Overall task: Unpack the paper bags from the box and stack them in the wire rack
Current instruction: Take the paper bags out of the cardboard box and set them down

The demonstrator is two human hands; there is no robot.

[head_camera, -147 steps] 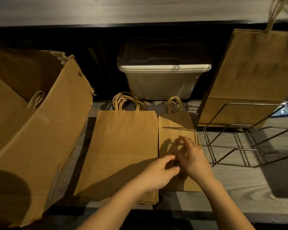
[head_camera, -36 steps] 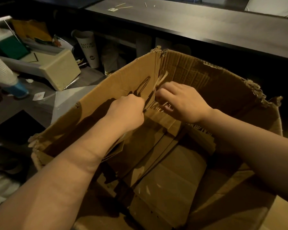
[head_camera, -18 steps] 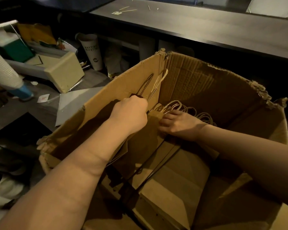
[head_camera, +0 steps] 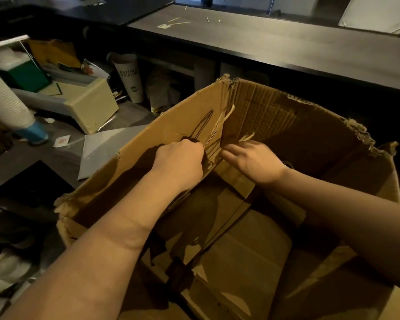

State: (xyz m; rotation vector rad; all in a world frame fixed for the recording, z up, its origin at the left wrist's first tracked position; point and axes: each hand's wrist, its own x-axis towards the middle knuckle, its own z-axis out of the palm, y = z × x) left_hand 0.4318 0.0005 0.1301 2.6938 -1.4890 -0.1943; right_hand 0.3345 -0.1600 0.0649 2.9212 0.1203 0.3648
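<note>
A large torn cardboard box [head_camera: 286,116] fills the view, and both my arms reach into it. Brown paper bags [head_camera: 238,245] lie flat and slanted inside, their twisted handles [head_camera: 219,125] sticking up against the left wall. My left hand [head_camera: 180,162] is closed around the tops of the bags by that wall. My right hand [head_camera: 254,162] rests on the bag tops just to the right, fingers bent over them; its grip is hidden. The wire rack is out of view.
A dark counter [head_camera: 263,42] runs along the back. On the shelf to the left are a stack of white cups [head_camera: 7,107], a beige box [head_camera: 90,107], a tall paper cup [head_camera: 129,79] and loose sheets [head_camera: 102,148].
Four seconds ago my hands were on bags laid flat beside the rack; now they are inside the box. In the last half second my right hand rose and moved towards my left hand.
</note>
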